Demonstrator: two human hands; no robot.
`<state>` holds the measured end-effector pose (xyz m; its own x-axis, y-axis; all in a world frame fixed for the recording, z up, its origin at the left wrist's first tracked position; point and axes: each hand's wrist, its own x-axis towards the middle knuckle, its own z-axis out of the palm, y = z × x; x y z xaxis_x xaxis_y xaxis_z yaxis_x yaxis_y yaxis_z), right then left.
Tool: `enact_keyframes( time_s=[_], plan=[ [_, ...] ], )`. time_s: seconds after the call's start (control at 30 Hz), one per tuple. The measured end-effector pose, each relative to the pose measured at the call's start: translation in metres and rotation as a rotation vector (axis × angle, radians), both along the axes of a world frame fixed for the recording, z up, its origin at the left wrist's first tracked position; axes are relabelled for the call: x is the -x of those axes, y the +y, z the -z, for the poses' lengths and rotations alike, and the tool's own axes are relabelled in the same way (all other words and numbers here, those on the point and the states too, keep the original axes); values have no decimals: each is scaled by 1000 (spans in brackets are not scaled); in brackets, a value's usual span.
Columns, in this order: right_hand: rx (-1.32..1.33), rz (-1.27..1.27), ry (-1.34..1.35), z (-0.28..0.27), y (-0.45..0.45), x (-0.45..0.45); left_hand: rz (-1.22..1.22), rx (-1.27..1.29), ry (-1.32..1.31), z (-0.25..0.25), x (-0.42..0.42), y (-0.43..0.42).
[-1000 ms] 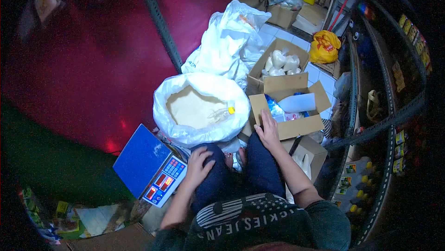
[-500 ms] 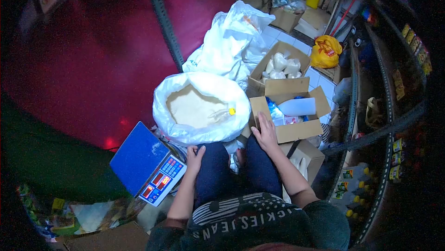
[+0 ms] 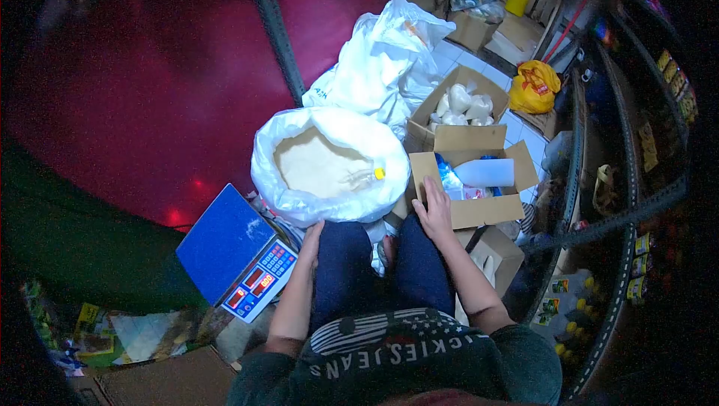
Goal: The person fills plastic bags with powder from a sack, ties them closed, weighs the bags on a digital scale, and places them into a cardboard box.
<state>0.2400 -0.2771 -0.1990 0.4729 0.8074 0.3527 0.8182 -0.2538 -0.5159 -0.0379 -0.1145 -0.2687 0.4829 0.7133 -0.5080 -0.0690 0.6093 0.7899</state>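
Observation:
My right hand [image 3: 437, 211] is open, with fingers stretched out over my right knee beside the flap of an open cardboard box [image 3: 488, 213]. In that box lie a translucent white plastic piece [image 3: 485, 172] and blue plastic packaging. My left hand [image 3: 310, 245] rests along the outside of my left thigh, holding nothing visible, its fingers straight. Left of it stands a digital scale [image 3: 228, 245] with a blue platform and lit red digits. In front of my knees, a white sack [image 3: 269, 200] with its rim rolled down holds pale powder [image 3: 314, 162]. A clear plastic bottle-like scoop with a yellow cap [image 3: 380, 174] lies in the powder.
Behind the open box, another carton [image 3: 423, 130] holds several filled white bags [image 3: 458, 102]. A crumpled white sack [image 3: 382, 54] lies beyond the powder. A yellow plastic bag [image 3: 535, 87] sits on the right. Metal shelving with bottles [image 3: 565, 305] lines the right side.
The view has shifted slightly. My left hand has slid forward along the thigh, and its thumb is no longer spread over the leg. My right hand stays near the box flap.

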Motion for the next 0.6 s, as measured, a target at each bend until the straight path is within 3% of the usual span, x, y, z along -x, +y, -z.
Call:
enact_keyframes(
  time_s=[0.07,0.17,0.27,0.37,0.6],
  plan=[
    [8,3,10,-2,-1,1,-47,43,-69,22,3,3],
    [8,13,15,-1,-4,-1,-76,-74,60,59,7,8],
    [-18,19,23,3,-6,-4,-46,-337,156,71,16,6],
    [-29,32,24,6,-5,-4,-129,-292,347,44,15,-8],
    [-23,30,7,8,-1,-3,-42,-91,154,25,10,-3]
  ],
)
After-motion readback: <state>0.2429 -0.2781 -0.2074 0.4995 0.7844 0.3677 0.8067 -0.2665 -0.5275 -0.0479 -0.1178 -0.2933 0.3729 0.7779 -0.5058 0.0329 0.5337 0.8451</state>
